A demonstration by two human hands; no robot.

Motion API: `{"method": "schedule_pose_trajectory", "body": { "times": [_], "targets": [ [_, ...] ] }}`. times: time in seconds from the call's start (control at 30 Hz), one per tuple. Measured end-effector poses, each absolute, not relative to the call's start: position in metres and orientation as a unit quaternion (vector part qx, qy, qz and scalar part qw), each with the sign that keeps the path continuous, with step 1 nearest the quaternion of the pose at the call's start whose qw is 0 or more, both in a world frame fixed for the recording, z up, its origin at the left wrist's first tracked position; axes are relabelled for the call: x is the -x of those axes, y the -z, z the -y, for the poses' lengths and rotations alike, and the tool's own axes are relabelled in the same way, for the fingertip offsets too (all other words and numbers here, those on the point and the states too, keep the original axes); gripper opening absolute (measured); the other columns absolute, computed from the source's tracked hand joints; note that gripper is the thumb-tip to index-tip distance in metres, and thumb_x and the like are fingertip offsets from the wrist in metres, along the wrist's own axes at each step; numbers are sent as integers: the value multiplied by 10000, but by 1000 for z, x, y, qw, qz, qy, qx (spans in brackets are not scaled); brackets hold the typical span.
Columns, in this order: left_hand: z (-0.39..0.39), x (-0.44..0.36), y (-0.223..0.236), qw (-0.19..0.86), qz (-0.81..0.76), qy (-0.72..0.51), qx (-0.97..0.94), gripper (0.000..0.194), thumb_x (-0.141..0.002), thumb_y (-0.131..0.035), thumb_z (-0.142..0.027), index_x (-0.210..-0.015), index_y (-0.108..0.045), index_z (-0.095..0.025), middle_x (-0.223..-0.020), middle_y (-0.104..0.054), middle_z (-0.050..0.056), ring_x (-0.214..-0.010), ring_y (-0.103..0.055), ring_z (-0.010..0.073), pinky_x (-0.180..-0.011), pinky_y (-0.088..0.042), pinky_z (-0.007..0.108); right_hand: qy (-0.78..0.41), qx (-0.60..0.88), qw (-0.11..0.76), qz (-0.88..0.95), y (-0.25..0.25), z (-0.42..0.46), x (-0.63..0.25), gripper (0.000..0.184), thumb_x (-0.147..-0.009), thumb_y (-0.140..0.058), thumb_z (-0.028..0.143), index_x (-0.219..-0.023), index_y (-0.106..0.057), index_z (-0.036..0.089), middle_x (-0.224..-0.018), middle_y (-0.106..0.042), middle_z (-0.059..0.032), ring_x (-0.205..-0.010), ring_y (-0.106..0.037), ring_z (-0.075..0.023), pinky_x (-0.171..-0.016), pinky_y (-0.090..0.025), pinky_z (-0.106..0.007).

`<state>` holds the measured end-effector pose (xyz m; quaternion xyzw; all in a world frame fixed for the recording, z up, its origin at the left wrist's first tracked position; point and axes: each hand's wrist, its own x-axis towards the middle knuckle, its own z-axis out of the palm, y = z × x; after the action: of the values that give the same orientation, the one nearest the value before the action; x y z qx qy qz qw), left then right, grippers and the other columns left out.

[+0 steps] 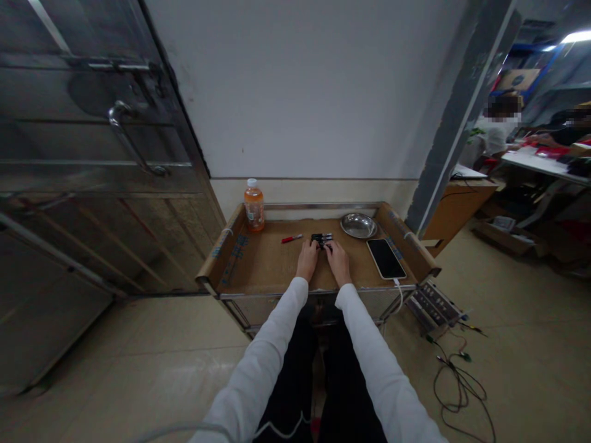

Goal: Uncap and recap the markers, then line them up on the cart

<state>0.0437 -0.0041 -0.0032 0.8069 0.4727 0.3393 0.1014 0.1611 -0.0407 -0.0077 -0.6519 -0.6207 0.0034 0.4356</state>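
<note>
Several black markers [322,237] lie side by side on the cardboard lining of the cart, right at my fingertips. My left hand [307,258] has its fingers closed at the left end of the nearest black marker. From the other side, my right hand [338,261] pinches the right end of that same marker. Its middle is partly covered by my fingers. To the left of my hands lies a single red marker [290,239], apart from the black ones.
On the cardboard-lined cart [258,271] stand a bottle of orange drink [254,206] at back left and a metal dish [359,226] at back right. A phone [386,258] with a white cable lies at right. Cables [462,394] trail over the floor. People sit far right.
</note>
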Motion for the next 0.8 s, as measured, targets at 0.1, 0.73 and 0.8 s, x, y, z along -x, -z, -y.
{"method": "schedule_pose_trajectory", "body": {
  "times": [0.1, 0.73, 0.8],
  "targets": [
    [3, -43, 4, 102, -472, -342, -806, 196, -896, -420, -89, -968, -588, -159, -1043, -577, 102, -1011, -551, 206, -906, -445, 354, 4, 656, 421, 627, 7, 41, -162, 259, -951, -393, 282, -996, -629, 185, -1000, -655, -106, -915, -600, -210, -830, -445, -323],
    [11, -39, -3, 36, -480, -295, -825, 71, -885, -518, -187, -930, -564, -158, -996, -592, 118, -966, -564, 236, -856, -440, 362, -16, 655, 415, 632, 16, 36, -164, 201, -885, -472, 168, -978, -650, 190, -1003, -622, -88, -901, -595, -208, -818, -462, -322],
    [12, -40, -5, 33, -485, -296, -822, 90, -886, -505, -185, -950, -561, -154, -1002, -593, 124, -968, -566, 238, -853, -439, 362, -20, 648, 420, 635, 13, 37, -162, 221, -894, -448, 161, -998, -641, 183, -1015, -615, -89, -904, -594, -199, -818, -459, -307]
  ]
}}
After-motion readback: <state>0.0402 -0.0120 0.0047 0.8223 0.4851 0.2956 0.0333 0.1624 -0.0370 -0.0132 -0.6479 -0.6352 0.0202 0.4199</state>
